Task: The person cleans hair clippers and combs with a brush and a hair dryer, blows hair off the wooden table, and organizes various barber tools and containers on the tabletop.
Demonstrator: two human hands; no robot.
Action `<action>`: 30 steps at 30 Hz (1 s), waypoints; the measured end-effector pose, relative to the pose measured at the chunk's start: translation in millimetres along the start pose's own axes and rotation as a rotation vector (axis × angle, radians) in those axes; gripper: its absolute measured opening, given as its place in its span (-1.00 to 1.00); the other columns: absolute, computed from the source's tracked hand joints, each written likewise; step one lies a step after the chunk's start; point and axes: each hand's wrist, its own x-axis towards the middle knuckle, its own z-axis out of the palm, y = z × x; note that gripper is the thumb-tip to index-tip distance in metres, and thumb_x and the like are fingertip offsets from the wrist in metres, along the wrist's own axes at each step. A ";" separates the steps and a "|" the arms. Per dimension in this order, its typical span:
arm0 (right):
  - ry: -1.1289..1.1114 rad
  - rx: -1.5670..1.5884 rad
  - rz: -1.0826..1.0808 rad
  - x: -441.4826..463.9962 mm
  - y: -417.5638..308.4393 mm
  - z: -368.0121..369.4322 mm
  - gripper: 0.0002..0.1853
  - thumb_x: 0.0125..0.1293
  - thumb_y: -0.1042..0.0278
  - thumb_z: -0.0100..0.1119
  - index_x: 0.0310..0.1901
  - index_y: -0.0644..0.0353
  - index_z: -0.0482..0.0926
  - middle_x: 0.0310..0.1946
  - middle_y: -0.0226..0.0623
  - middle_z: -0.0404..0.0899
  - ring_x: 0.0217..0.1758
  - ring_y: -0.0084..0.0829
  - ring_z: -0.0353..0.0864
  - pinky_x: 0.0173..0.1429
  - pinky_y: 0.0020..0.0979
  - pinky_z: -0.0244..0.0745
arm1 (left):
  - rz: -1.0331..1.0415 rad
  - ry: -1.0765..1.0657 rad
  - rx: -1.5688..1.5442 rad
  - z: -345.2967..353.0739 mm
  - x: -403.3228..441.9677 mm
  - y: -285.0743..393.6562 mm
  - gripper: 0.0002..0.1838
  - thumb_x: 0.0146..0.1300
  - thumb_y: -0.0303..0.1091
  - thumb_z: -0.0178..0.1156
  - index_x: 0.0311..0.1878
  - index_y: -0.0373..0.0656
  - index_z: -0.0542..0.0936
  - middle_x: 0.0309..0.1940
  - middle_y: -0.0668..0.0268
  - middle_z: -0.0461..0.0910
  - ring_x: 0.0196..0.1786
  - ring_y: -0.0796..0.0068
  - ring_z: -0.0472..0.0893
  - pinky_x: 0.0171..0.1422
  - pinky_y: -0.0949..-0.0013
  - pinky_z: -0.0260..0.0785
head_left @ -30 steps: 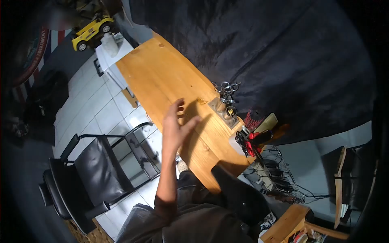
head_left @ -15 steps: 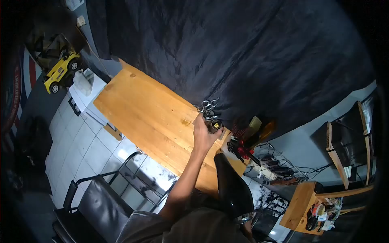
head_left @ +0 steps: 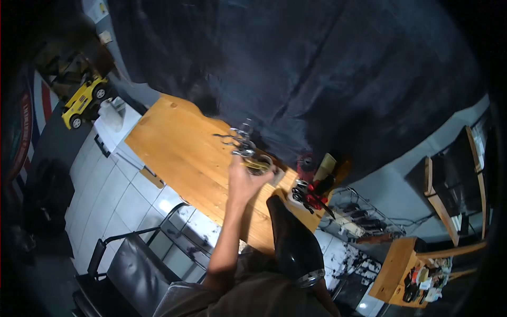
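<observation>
My left hand [head_left: 244, 182] is closed around a round holder [head_left: 260, 165] over the wooden table. Several silver scissors [head_left: 242, 141] stick up from it, handles outward, with something yellowish inside. A glossy black hair dryer [head_left: 297, 243] is held up at the table's near right end, its narrow end towards the table. My right forearm reaches in behind it; the dryer's body hides my right hand and fingers. Just right of my left hand, a group of red and black tools [head_left: 311, 196] with a pale comb-like piece [head_left: 326, 166] stands at the table's end.
The wooden table [head_left: 179, 134] runs against a dark curtain [head_left: 253, 58]. A black padded chair [head_left: 140, 267] stands at lower left. A yellow toy car [head_left: 84, 103] and a white cabinet [head_left: 119, 124] are at left. Cables and clippers [head_left: 364, 214] hang at right, near a wooden shelf [head_left: 393, 264].
My left hand has moved left with the scissors holder, which now tilts more. The hair dryer has shifted slightly left and up. The view has also shifted a little.
</observation>
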 end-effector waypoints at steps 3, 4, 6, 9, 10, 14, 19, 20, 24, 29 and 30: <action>-0.030 -0.016 -0.033 10.6 -0.1 3.1 -0.70 0.25 0.36 0.32 0.01 0.18 0.60 -0.30 -0.32 0.59 -0.16 -0.31 0.57 0.01 -0.22 0.46 | 0.128 -0.020 0.151 9.8 -7.0 -4.4 -0.25 -0.18 -0.28 0.64 0.03 -0.41 0.44 -0.23 0.07 0.68 -0.18 0.25 0.71 -0.03 0.30 0.58; -0.040 -0.020 -0.048 14.9 -0.6 3.8 -0.70 0.25 0.36 0.32 0.01 0.18 0.60 -0.30 -0.32 0.59 -0.17 -0.31 0.57 0.00 -0.22 0.46 | 0.115 -0.046 0.124 13.8 -8.3 0.3 -0.20 -0.20 -0.25 0.66 0.06 -0.43 0.43 -0.18 0.04 0.67 -0.15 0.21 0.70 0.01 0.30 0.57; -0.063 -0.027 -0.079 22.6 -2.6 7.3 -0.71 0.25 0.36 0.32 0.00 0.18 0.60 -0.31 -0.33 0.59 -0.17 -0.31 0.57 0.00 -0.22 0.46 | 0.004 -0.111 0.121 27.4 -12.2 -18.2 -0.10 -0.21 -0.21 0.66 0.16 -0.41 0.37 -0.10 -0.05 0.63 -0.01 0.13 0.67 0.13 0.19 0.51; -0.087 -0.035 -0.120 33.7 -7.3 9.6 -0.72 0.26 0.35 0.31 0.00 0.18 0.60 -0.33 -0.33 0.58 -0.19 -0.32 0.57 -0.01 -0.22 0.46 | 0.106 -0.091 0.137 37.8 -13.7 -22.5 -0.14 -0.22 -0.26 0.65 0.12 -0.39 0.37 -0.15 -0.10 0.61 -0.04 0.03 0.66 0.04 0.17 0.51; -0.093 -0.041 -0.147 39.2 -9.8 11.4 -0.72 0.26 0.35 0.31 -0.01 0.18 0.60 -0.33 -0.33 0.58 -0.19 -0.32 0.57 -0.02 -0.22 0.46 | 0.109 -0.075 0.125 40.7 -13.0 -24.5 -0.14 -0.22 -0.26 0.66 0.11 -0.39 0.37 -0.15 -0.10 0.60 -0.06 0.02 0.65 0.03 0.16 0.51; -0.125 -0.073 -0.270 60.3 -22.8 18.0 -0.73 0.27 0.35 0.31 -0.01 0.17 0.61 -0.35 -0.34 0.58 -0.21 -0.32 0.57 -0.03 -0.22 0.46 | 0.006 -0.129 0.045 42.2 -9.3 -27.0 0.01 -0.20 -0.29 0.65 0.28 -0.43 0.25 0.03 -0.16 0.52 0.14 -0.12 0.54 0.25 0.10 0.39; -0.037 -0.278 -0.612 94.6 -53.0 35.0 -0.74 0.28 0.34 0.30 -0.02 0.17 0.61 -0.38 -0.34 0.58 -0.23 -0.33 0.57 -0.05 -0.22 0.47 | 0.130 -0.075 0.094 30.2 -14.1 -28.7 0.07 -0.08 -0.22 0.60 0.40 -0.42 0.16 0.27 -0.17 0.35 0.35 -0.08 0.39 0.44 0.16 0.27; 0.022 -0.358 -0.708 99.6 -60.1 39.5 -0.75 0.28 0.34 0.30 -0.03 0.17 0.61 -0.38 -0.34 0.58 -0.23 -0.33 0.57 -0.05 -0.22 0.47 | 0.138 -0.039 0.154 24.1 -16.3 -23.9 0.07 -0.07 -0.21 0.60 0.41 -0.40 0.16 0.29 -0.17 0.33 0.35 -0.10 0.38 0.45 0.15 0.27; -0.087 -0.217 -0.648 93.3 -137.0 34.4 -0.81 0.28 0.37 0.28 -0.09 0.16 0.61 -0.42 -0.36 0.56 -0.30 -0.39 0.55 -0.13 -0.26 0.46 | 0.057 0.085 0.206 -30.3 -35.5 -8.1 -0.15 0.10 -0.22 0.48 0.35 -0.41 0.28 0.32 -0.18 0.31 0.38 -0.17 0.33 0.51 0.15 0.19; -0.286 0.377 -0.261 76.8 -244.4 34.6 -0.97 0.28 0.50 0.22 -0.31 0.19 0.57 -0.50 -0.45 0.50 -0.42 -0.61 0.48 -0.30 -0.46 0.41 | -0.006 0.219 0.421 -81.1 -78.1 -47.6 -0.49 0.23 -0.35 0.31 0.19 -0.42 0.46 0.24 -0.18 0.41 0.37 -0.27 0.32 0.48 0.00 0.19; -0.298 0.353 -0.382 77.9 -243.9 38.8 -0.94 0.28 0.49 0.24 -0.23 0.19 0.57 -0.45 -0.43 0.53 -0.40 -0.57 0.51 -0.27 -0.44 0.41 | 0.004 0.242 0.520 -88.3 -84.3 -52.9 -0.53 0.24 -0.37 0.28 0.16 -0.42 0.49 0.23 -0.18 0.43 0.37 -0.29 0.31 0.47 -0.04 0.19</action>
